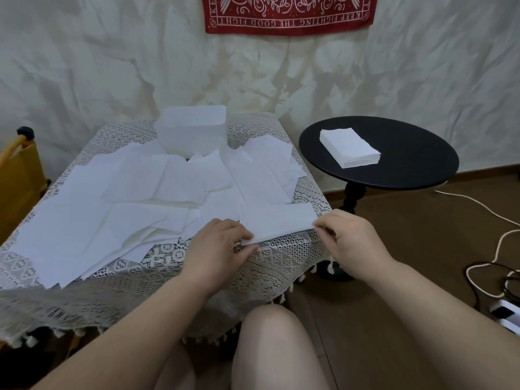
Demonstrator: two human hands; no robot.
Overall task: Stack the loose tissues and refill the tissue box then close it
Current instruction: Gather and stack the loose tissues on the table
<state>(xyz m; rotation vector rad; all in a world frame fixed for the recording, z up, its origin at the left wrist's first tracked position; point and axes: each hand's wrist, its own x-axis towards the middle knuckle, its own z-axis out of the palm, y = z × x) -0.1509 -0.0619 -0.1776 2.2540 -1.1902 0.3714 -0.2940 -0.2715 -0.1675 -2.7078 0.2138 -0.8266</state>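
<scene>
Left hand (222, 243), right hand (342, 235) pinch tissue (277, 220) ends | fingertips partly hidden

red banner (289, 14), upside-down "KEEP FIGHTING THE GOOD FIGHT"

Red patterned cloth banner (289, 12) on creased white wall sheet (84, 66), cream lace tablecloth (267, 266), round black pedestal side table (408, 170), white cables (501, 237) on brown floor (408, 249)
</scene>
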